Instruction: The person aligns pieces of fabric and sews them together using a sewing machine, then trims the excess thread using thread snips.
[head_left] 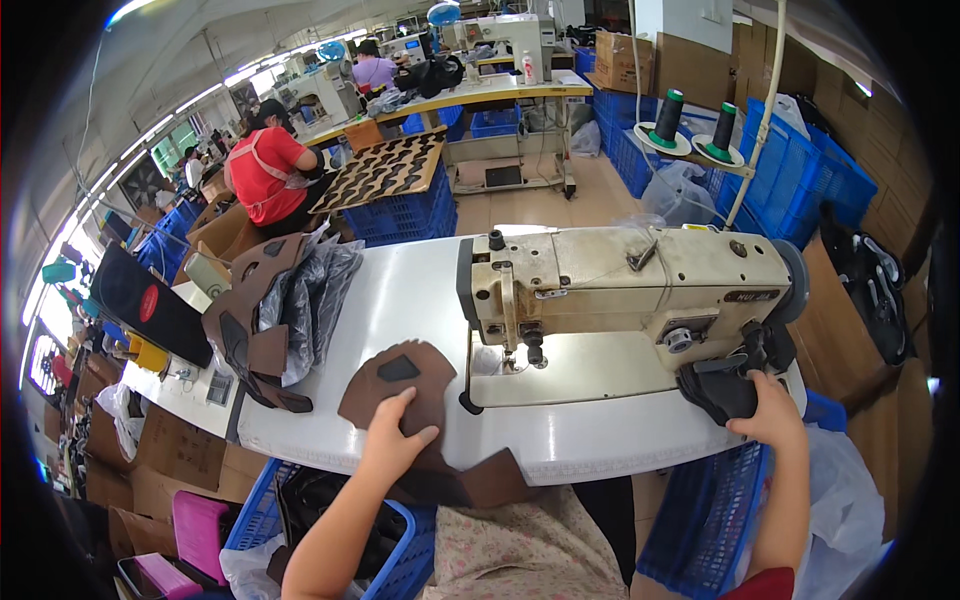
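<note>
On the white sewing table (300,420), my left hand (392,440) lies on a brown leather-like piece (425,375) with thumb and forefinger spread. A dark patch (398,368) sits on that piece, whose lower part bends over the table's front edge toward my lap. At the right end, my right hand (770,410) grips a stack of black cut pieces (722,390), thumb on the near side. Some of its fingers are hidden. The cream sewing machine (620,285) stands between and beyond my hands; its needle area (510,355) is to the right of the brown piece.
More brown pieces (265,300) and clear plastic wrapping (310,300) lie at the table's left. Blue baskets (400,560) flank my lap. Two dark thread cones (668,118) stand behind the machine. A person in red (265,175) sits at the far left.
</note>
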